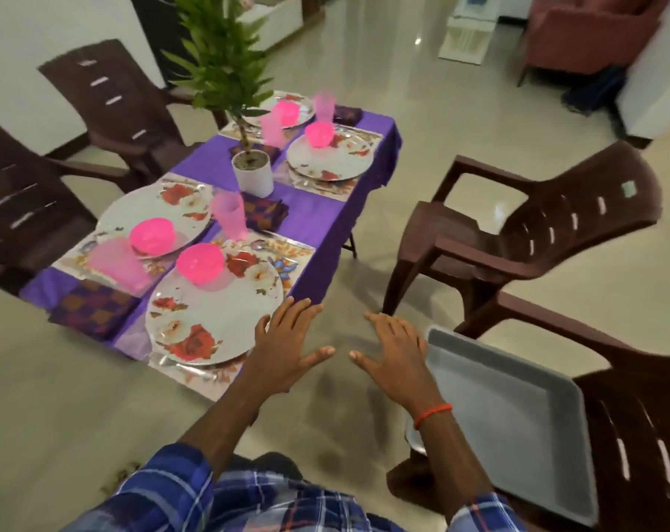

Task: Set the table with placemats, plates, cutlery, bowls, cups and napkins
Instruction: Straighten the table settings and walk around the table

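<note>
A purple-clothed table (pixel 321 224) carries several floral plates on floral placemats. The nearest plate (pixel 210 316) holds a pink bowl (pixel 200 263), and another plate (pixel 149 216) holds a second pink bowl (pixel 151 235). Pink cups (pixel 229 215) stand beside the plates, and one cup (pixel 116 264) lies on its side at the left. Checked purple napkins (pixel 93 307) lie on the cloth. My left hand (pixel 287 347) hovers flat with fingers spread just right of the nearest plate, holding nothing. My right hand (pixel 396 355) is spread flat over the floor, empty.
A potted plant (pixel 252 170) stands mid-table. A grey tray (pixel 517 424) rests on a brown plastic chair (pixel 640 408) at my right. Another brown chair (pixel 525 228) stands right of the table, and two more (pixel 106 105) stand at the left. Glossy floor lies around.
</note>
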`<state>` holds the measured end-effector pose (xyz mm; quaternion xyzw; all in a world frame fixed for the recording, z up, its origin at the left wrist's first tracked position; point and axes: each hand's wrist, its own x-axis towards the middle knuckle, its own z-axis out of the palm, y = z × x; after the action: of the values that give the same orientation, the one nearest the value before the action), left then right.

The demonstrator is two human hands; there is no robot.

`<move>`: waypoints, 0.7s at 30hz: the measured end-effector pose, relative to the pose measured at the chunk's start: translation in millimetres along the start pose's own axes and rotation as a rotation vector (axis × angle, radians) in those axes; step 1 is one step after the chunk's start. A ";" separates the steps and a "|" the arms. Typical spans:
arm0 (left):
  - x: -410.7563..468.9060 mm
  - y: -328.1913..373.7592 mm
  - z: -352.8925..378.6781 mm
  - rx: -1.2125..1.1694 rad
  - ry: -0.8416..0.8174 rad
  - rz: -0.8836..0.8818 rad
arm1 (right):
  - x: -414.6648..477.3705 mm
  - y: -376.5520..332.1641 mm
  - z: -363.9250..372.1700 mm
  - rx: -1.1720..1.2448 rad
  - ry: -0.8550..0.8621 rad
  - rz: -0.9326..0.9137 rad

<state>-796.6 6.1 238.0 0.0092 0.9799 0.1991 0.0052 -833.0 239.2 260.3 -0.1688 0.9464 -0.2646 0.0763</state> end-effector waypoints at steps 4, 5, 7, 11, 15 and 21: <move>8.4 -25.8 -5.5 -0.018 0.050 -0.083 | 44.4 -17.5 5.6 -0.016 -0.053 -0.108; 11.4 -33.0 -8.8 -0.026 0.060 -0.107 | 57.9 -24.1 7.2 -0.022 -0.068 -0.132; 17.6 -45.8 -12.5 -0.058 0.089 -0.168 | 82.7 -35.6 11.7 -0.033 -0.101 -0.185; 27.1 -67.0 -12.6 -0.049 0.074 -0.240 | 124.2 -51.9 25.5 -0.035 -0.206 -0.232; 24.5 -84.3 -8.4 -0.077 0.039 -0.349 | 156.9 -73.0 44.1 -0.083 -0.294 -0.269; 1.5 -104.9 4.2 -0.108 0.081 -0.487 | 195.7 -86.2 70.7 -0.143 -0.436 -0.348</move>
<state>-799.7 -88.8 193.1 -0.2356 0.9406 0.2441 0.0143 -974.7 65.9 234.9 -0.3865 0.8808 -0.1637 0.2193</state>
